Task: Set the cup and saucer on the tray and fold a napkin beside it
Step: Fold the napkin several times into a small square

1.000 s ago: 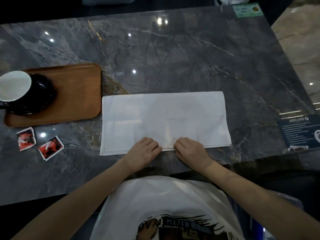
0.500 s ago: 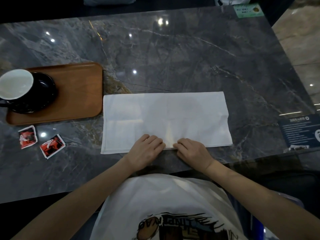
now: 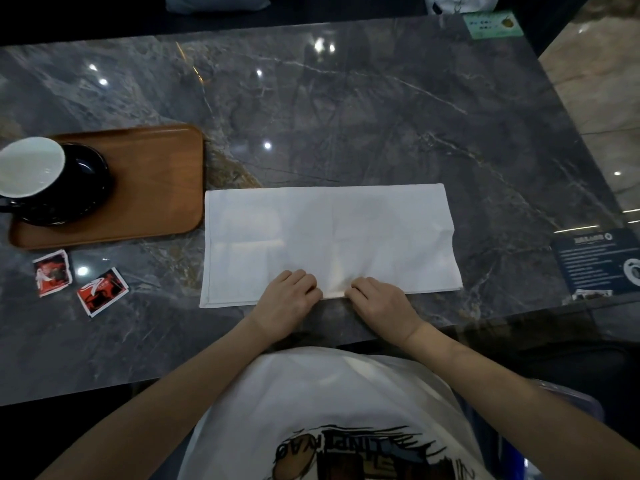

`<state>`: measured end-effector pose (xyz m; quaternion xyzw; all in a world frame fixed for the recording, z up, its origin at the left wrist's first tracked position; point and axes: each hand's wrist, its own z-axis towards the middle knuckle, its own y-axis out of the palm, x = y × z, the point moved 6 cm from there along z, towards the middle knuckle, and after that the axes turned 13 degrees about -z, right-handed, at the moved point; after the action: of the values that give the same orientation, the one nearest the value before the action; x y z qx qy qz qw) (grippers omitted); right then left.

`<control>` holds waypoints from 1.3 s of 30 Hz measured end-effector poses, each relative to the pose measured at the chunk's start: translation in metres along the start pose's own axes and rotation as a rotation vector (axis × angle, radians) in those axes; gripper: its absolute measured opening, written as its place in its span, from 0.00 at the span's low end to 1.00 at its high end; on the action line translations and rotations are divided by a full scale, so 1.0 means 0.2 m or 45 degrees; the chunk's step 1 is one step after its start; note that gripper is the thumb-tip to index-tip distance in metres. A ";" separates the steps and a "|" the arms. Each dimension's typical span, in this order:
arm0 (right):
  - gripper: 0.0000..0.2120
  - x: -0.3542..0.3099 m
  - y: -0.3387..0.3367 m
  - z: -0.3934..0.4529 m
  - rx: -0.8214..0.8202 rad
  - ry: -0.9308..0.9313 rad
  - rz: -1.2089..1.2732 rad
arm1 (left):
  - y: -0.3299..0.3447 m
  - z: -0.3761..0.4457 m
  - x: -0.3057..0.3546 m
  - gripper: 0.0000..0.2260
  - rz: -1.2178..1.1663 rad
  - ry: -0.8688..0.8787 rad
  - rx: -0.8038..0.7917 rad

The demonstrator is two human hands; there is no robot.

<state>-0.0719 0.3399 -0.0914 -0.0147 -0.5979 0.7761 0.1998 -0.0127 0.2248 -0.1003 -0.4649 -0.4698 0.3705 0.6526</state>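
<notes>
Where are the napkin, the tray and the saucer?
napkin (image 3: pixel 329 237): head view, middle of the cloth.
tray (image 3: pixel 156 188): head view, bare wood right of the cup.
saucer (image 3: pixel 88 188): head view, right rim.

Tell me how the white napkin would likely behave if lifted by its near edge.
The napkin lies flat with soft crease lines, so it is probably thin cloth: floppy and apt to droop. It looks light for its size. On the glossy marble table it may slide when pushed, which may be why the left hand and right hand grip its edge.

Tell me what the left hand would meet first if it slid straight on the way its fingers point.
The left hand points up and right over the napkin. It would probably cross only that cloth, then bare table. The right hand lies to the side, likely clear.
</notes>
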 end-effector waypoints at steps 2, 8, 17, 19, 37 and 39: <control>0.06 0.00 0.00 0.02 -0.018 -0.004 0.015 | -0.02 -0.01 -0.02 0.08 -0.030 -0.055 0.012; 0.09 0.02 -0.01 0.15 -0.136 0.123 0.252 | -0.05 -0.04 -0.06 0.10 -0.084 -0.163 -0.070; 0.29 -0.07 0.24 0.27 -0.627 0.363 0.241 | -0.07 -0.07 -0.07 0.11 -0.183 -0.295 -0.115; 0.29 -0.07 0.25 0.26 -0.631 0.362 0.207 | -0.10 -0.12 -0.10 0.11 -0.184 -0.375 -0.102; 0.31 -0.07 0.25 0.26 -0.669 0.415 0.168 | -0.30 -0.56 -0.44 0.07 -0.061 -0.553 0.065; 0.29 -0.07 0.25 0.26 -0.672 0.416 0.178 | -0.29 -0.57 -0.44 0.06 -0.034 -0.513 0.077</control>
<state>-0.0865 0.2764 -0.1264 -0.2316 -0.7363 0.5933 0.2286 0.0740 0.0977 -0.0818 -0.3554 -0.5858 0.4612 0.5638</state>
